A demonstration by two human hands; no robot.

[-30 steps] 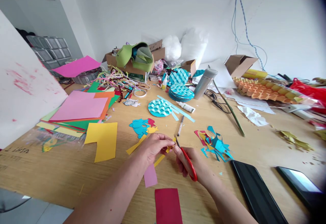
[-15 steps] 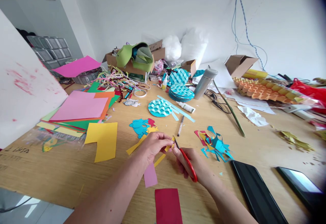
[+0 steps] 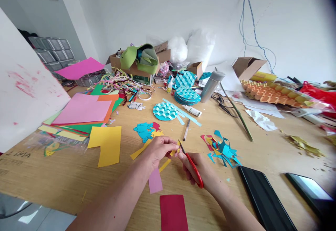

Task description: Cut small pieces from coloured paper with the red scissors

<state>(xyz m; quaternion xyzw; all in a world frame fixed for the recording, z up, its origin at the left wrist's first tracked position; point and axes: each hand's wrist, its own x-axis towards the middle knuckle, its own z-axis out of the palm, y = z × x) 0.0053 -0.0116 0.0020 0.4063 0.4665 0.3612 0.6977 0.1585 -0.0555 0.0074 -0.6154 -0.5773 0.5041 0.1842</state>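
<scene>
Pinched in my left hand (image 3: 161, 149) is a small piece of yellow paper (image 3: 173, 152), partly hidden by the fingers. My right hand (image 3: 195, 169) grips red-handled scissors (image 3: 195, 171), whose dark blades point up and left beside the yellow piece. Whether the blades touch the paper I cannot tell. Just beyond my left hand lie blue fish cutouts (image 3: 143, 131), with a red cutout (image 3: 156, 126) and a yellow fish (image 3: 157, 133). Under and beside my hands are yellow strips (image 3: 165, 165) and a pink paper piece (image 3: 155, 182). Dark red paper (image 3: 173, 211) lies nearest me.
Yellow paper (image 3: 107, 143) and stacked coloured sheets (image 3: 84, 109) lie left. Blue scraps (image 3: 224, 150) and a black phone (image 3: 262, 196) are right. Ahead are a pen (image 3: 186, 130), a scale-patterned disc (image 3: 165, 111), a glue tube (image 3: 193, 110) and a silver bottle (image 3: 211, 85).
The view has shifted very slightly. Both hands, the scissors and the yellow piece look almost the same as before.
</scene>
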